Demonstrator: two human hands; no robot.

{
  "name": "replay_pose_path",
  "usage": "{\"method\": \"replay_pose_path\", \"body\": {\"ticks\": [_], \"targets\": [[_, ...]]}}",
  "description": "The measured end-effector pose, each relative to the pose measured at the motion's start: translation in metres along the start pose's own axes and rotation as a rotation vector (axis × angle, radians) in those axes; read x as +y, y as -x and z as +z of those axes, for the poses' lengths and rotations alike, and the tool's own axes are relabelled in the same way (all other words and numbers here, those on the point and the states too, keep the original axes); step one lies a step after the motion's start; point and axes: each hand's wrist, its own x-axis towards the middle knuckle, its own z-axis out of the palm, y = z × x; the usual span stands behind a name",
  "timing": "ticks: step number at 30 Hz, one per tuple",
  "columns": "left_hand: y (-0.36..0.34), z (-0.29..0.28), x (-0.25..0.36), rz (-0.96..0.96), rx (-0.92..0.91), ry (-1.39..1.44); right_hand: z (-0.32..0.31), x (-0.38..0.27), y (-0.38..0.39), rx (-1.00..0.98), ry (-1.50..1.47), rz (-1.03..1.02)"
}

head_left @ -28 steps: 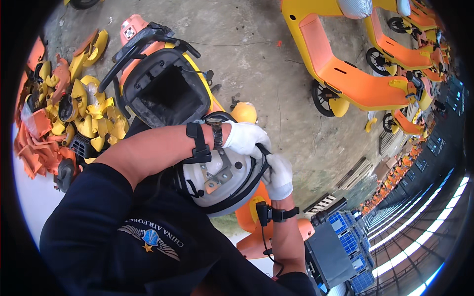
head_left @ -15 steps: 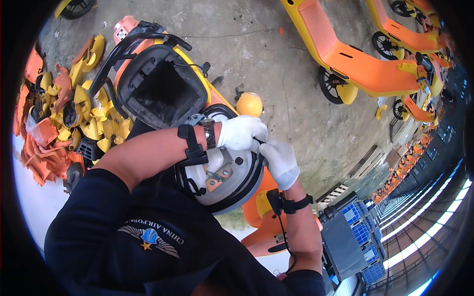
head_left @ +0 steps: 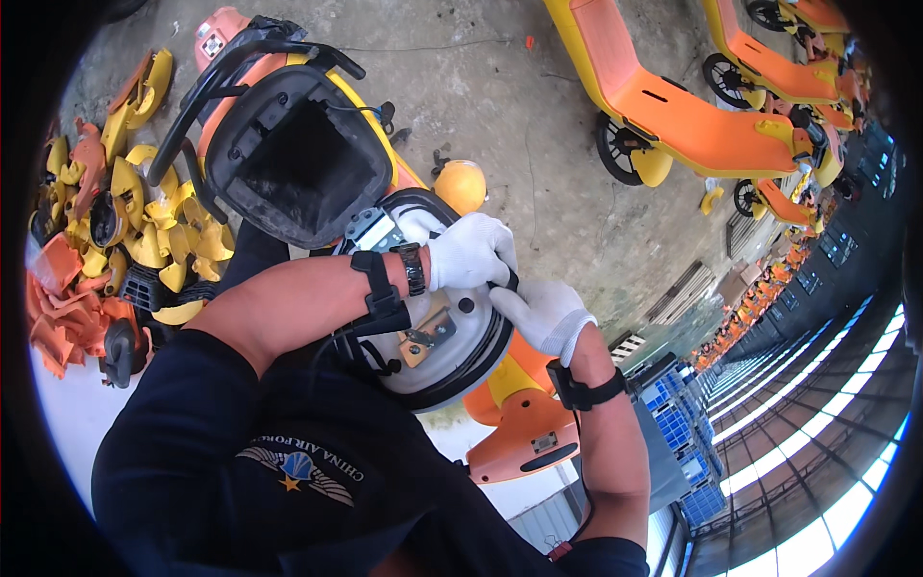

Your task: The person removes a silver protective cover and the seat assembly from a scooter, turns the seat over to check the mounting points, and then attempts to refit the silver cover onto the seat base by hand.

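Observation:
Both hands wear white knitted gloves and meet at the far right rim of a raised seat lid, its pale grey underside (head_left: 473,332) turned up. A black rubber edging strip (head_left: 511,281) runs along that rim. My left hand (head_left: 471,252) is closed, its fingertips pinching the strip. Beside it my right hand (head_left: 545,314) is closed too, with thumb and fingers pressed on the strip at the rim. A brass-coloured metal bracket (head_left: 423,338) sits on the underside. Beyond the lid lies the scooter's open black storage bin (head_left: 303,159).
A heap of yellow and orange body panels (head_left: 125,212) lies to the left. Orange-and-yellow scooters (head_left: 702,115) stand at the far right. A round yellow part (head_left: 461,187) is just beyond my hands. Blue crates (head_left: 687,433) stand at the lower right.
The view has shifted a little. My right hand has come closer in to the rim, and its forearm has swung outward. My left hand keeps its grip on the strip.

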Motion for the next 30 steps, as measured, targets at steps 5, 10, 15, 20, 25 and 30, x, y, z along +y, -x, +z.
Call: {"method": "replay_pose_path", "body": {"ticks": [5,10,15,20,25,30], "targets": [[0.000,0.000,-0.003,-0.086,0.029,0.189,-0.017,-0.002,-0.006,-0.235,-0.337,0.091],[0.002,-0.008,-0.002,-0.098,0.033,0.239,-0.008,-0.004,0.008,-0.184,-0.888,0.241],[0.002,-0.016,-0.005,0.000,-0.023,0.377,0.002,-0.012,0.014,-0.044,-1.117,0.169],[0.005,-0.025,0.001,-0.008,-0.044,0.412,-0.001,-0.014,0.016,-0.102,-1.159,0.188],[0.006,-0.022,-0.008,-0.021,-0.105,0.480,0.003,-0.019,0.018,-0.078,-1.137,0.179],[0.004,-0.019,-0.021,0.077,-0.106,0.509,-0.016,-0.035,0.015,-0.136,-0.921,0.169]]}}
